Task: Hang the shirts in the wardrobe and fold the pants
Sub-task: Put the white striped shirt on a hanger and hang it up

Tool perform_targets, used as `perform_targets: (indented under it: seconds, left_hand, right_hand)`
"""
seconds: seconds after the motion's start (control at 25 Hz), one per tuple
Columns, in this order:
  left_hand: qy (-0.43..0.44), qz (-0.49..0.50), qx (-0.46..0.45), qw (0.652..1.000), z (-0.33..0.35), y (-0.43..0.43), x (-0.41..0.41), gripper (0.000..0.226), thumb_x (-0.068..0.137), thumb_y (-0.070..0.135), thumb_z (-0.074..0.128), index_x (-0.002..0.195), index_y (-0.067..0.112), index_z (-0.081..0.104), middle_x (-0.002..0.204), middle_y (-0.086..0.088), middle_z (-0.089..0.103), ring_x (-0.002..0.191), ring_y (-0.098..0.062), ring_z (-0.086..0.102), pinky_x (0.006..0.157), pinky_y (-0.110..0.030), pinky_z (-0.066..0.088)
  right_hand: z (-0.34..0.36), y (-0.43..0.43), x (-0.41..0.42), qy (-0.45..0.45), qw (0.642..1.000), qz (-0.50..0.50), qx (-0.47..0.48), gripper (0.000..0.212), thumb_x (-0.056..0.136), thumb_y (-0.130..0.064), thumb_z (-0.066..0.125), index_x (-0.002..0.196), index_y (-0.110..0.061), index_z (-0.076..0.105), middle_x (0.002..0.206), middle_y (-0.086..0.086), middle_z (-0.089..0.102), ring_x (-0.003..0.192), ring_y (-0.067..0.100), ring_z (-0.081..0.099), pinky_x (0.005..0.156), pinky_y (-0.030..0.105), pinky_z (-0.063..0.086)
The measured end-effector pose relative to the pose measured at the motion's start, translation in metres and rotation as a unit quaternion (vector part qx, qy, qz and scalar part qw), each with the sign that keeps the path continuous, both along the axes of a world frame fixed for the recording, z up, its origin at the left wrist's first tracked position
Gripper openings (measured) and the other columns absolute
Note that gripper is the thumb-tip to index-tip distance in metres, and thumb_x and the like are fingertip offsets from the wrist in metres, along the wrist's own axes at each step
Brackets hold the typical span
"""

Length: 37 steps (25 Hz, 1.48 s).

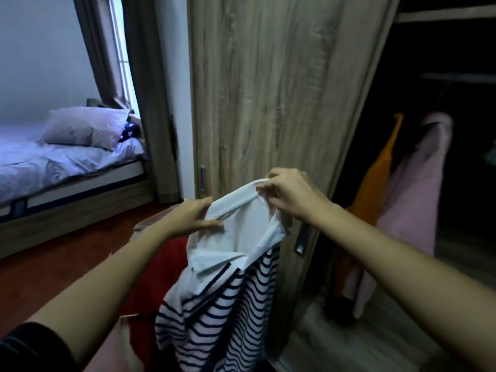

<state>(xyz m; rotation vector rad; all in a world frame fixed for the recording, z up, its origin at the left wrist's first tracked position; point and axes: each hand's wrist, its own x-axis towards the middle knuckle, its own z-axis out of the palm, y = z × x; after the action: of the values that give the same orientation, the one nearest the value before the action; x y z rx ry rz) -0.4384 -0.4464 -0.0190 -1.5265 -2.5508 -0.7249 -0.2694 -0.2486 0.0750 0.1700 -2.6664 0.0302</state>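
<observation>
In the lower middle of the frame, both hands hold up a striped shirt [228, 296] by its white collar [241, 208]. The left hand [188, 218] grips the left side of the collar, with the thumb under the cloth and the fingers curled over it. The right hand [290, 194] pinches the top edge of the collar between thumb and fingertips, a little higher than the left hand. The body of the shirt, white with dark stripes, hangs down from the collar toward the bottom edge of the frame.

Directly behind the shirt stands the wooden sliding door [268, 89] of the wardrobe [442, 12]. The wardrobe is open at the right of the frame and very dark inside. An orange garment [375, 194] and a pink garment [418, 189] hang there side by side, touching; probably they are on hangers, but the darkness hides this.

At the lower left of the shirt, partly behind the left forearm, lies a red garment [158, 277].

In the upper left of the frame is a bed [53, 162] with a pale pillow [83, 128]. Above it there is a window [120, 49] with a grey curtain [145, 76] beside it. The reddish floor [53, 264] shows below the bed.
</observation>
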Motion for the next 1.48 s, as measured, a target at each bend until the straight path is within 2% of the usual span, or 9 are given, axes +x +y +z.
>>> perform_targets:
  seconds: [0.16,0.28,0.48,0.56,0.72,1.0,1.16,1.32,1.48]
  left_hand:
    - [0.101,-0.049,0.002,0.994,0.025,0.003,0.045,0.067,0.07,0.081,0.038,0.078,0.014,0.04,0.063,-0.001,0.045,0.056,-0.018,0.047,0.053,-0.03,0.029]
    - [0.103,-0.05,0.006,0.993,0.043,0.012,0.079,0.043,0.079,0.051,0.065,0.085,0.016,0.042,0.071,0.001,0.049,0.062,-0.017,0.047,0.057,-0.03,0.033]
    - [-0.053,0.025,0.031,0.998,0.04,0.018,0.107,0.04,0.073,0.003,0.074,0.08,0.021,0.039,0.082,-0.004,0.056,0.076,-0.024,0.057,0.065,-0.03,0.04]
    - [-0.1,0.03,0.073,0.992,0.053,0.027,0.123,0.037,0.066,0.005,0.077,0.076,0.019,0.045,0.078,-0.004,0.058,0.073,-0.019,0.054,0.066,-0.031,0.042]
    - [0.071,0.051,-0.02,0.996,0.075,0.063,0.157,0.024,0.064,0.016,0.08,0.062,0.014,0.056,0.064,-0.005,0.054,0.067,-0.024,0.056,0.052,-0.029,0.029]
    - [0.14,-0.046,0.187,0.971,0.128,0.127,0.204,0.024,0.072,-0.003,0.063,0.093,0.009,0.065,0.079,-0.015,0.071,0.07,-0.02,0.064,0.06,-0.022,0.035]
    - [0.267,-0.153,0.216,0.927,0.09,0.132,0.22,0.013,0.074,0.008,0.05,0.077,0.013,0.062,0.084,-0.018,0.069,0.067,-0.027,0.065,0.06,-0.027,0.049]
    - [0.165,0.031,0.394,0.903,0.114,0.148,0.246,0.018,0.084,0.005,0.054,0.094,0.0,0.068,0.096,-0.015,0.062,0.079,-0.027,0.06,0.066,-0.023,0.038]
    - [0.158,-0.004,0.261,0.952,0.095,0.17,0.27,0.024,0.089,0.0,0.045,0.112,-0.004,0.049,0.114,-0.021,0.045,0.09,-0.038,0.053,0.076,-0.045,0.047]
  right_hand:
    - [0.008,0.012,0.079,-0.083,0.99,-0.077,0.079,0.038,0.077,-0.016,0.056,0.107,-0.035,0.067,0.11,-0.004,0.062,0.104,0.026,0.06,0.074,0.035,0.05]
    - [0.024,0.022,0.13,-0.044,0.995,-0.09,0.0,0.029,0.073,-0.012,0.06,0.088,-0.032,0.075,0.108,-0.009,0.066,0.1,0.022,0.063,0.075,0.029,0.046]
    - [0.037,0.062,0.185,0.001,0.964,-0.265,0.029,0.035,0.082,-0.008,0.055,0.112,-0.02,0.068,0.113,0.01,0.059,0.108,0.033,0.057,0.086,0.038,0.047]
    - [0.027,0.067,0.203,-0.039,0.941,-0.335,0.034,0.038,0.083,-0.011,0.056,0.119,-0.018,0.062,0.114,0.013,0.054,0.108,0.033,0.054,0.087,0.037,0.047]
    - [0.004,0.069,0.243,-0.125,0.897,-0.42,-0.049,0.041,0.077,-0.008,0.062,0.117,-0.014,0.063,0.112,0.011,0.058,0.101,0.03,0.058,0.075,0.032,0.05]
    - [0.052,0.1,0.316,-0.024,0.88,-0.46,-0.115,0.023,0.077,-0.011,0.064,0.095,-0.022,0.075,0.108,0.009,0.068,0.1,0.031,0.063,0.088,0.037,0.053]
    - [0.051,0.106,0.345,-0.064,0.86,-0.485,-0.146,0.018,0.078,-0.012,0.065,0.091,-0.014,0.076,0.106,0.008,0.068,0.096,0.027,0.063,0.085,0.035,0.054]
    - [0.076,0.096,0.358,-0.02,0.881,-0.445,-0.158,0.031,0.08,-0.002,0.054,0.097,-0.015,0.075,0.106,0.005,0.069,0.094,0.021,0.061,0.069,0.022,0.046]
    - [0.076,0.093,0.368,-0.013,0.885,-0.445,-0.138,0.037,0.078,0.001,0.051,0.101,-0.015,0.074,0.113,0.009,0.068,0.104,0.026,0.061,0.081,0.024,0.047]
